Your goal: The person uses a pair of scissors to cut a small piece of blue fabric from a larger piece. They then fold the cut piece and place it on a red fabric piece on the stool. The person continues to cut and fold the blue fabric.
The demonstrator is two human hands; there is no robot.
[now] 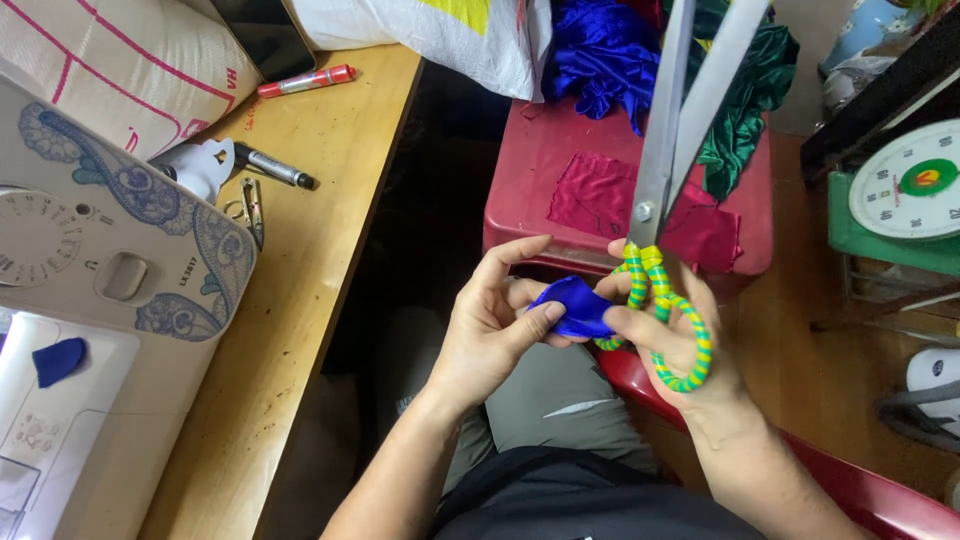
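A small blue fabric piece [575, 306] is lying low of centre, above the person's lap, its long axis running roughly from nine o'clock to three o'clock and its pointed end facing nine o'clock; the left hand [490, 325] is pinching that end, thumb closed against the forefinger, the other fingers spreading toward twelve o'clock; the right hand [685, 335] is pressing its thumb on the fabric's three o'clock edge while its fingers are curling through the green-and-yellow wrapped handles of a pair of scissors [668, 190]; the scissors' long axis is standing nearly upright, blades pointing to twelve o'clock and parting slightly toward the tips, which are leaving the picture's top edge. At twelve o'clock a red plastic stool [540, 190] is carrying red fabric scraps [592, 195]; blue and green satin cloth [610, 50] is piling beyond it. At nine o'clock a wooden table [310, 230] is running its edge just beside the left forearm, with a dark gap between table and stool; a sewing machine [100, 260] is occupying the table's near end. At three o'clock a weighing scale [910, 185] is sitting well apart from the hands.
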